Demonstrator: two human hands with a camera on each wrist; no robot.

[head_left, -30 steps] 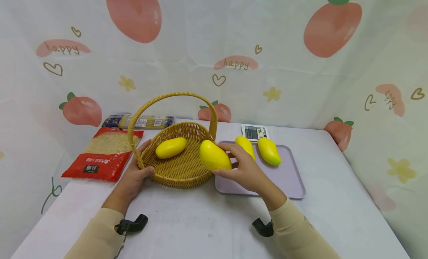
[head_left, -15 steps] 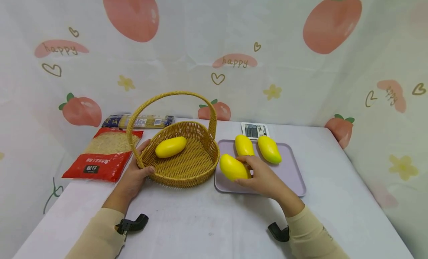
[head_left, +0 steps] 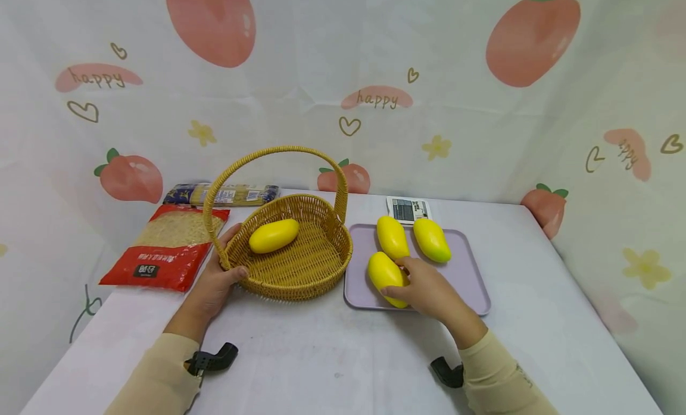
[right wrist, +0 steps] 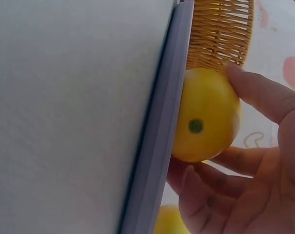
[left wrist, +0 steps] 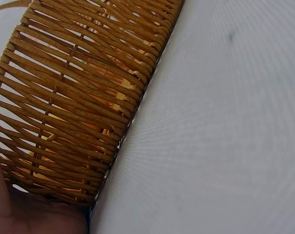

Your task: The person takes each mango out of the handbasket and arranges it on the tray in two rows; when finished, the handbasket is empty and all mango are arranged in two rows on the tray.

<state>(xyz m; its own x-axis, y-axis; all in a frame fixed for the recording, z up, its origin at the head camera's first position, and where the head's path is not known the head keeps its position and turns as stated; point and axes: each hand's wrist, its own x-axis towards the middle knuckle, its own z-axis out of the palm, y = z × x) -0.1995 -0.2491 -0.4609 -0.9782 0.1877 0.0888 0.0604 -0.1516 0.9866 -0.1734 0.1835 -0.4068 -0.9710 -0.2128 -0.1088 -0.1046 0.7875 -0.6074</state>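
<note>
My left hand [head_left: 218, 279] grips the left side of a wicker basket [head_left: 300, 293], its thumb at the rim near the handle's foot. In the left wrist view, part of that hand [left wrist: 38, 214] shows against the woven wall. One yellow mango [head_left: 274, 236] lies inside the basket. My right hand [head_left: 429, 287] holds another mango [head_left: 387, 278] low at the front left of a lilac tray [head_left: 461, 290]. The right wrist view has thumb and fingers on either side of this mango [right wrist: 206, 114], by the tray's rim. Two more mangoes, one left [head_left: 392, 237] and one right [head_left: 432, 240], lie behind it.
Left of the basket lies a red packet [head_left: 166, 248] with a see-through band. A long blue-ended packet [head_left: 222, 194] lies at the back left. Behind the tray is a small printed packet [head_left: 408, 211]. A patterned cloth [head_left: 300, 64] hangs behind the table.
My right hand has carried its mango from over the basket's right edge rightward and down to the tray, and the mango has turned. The left hand and basket have stayed put.
</note>
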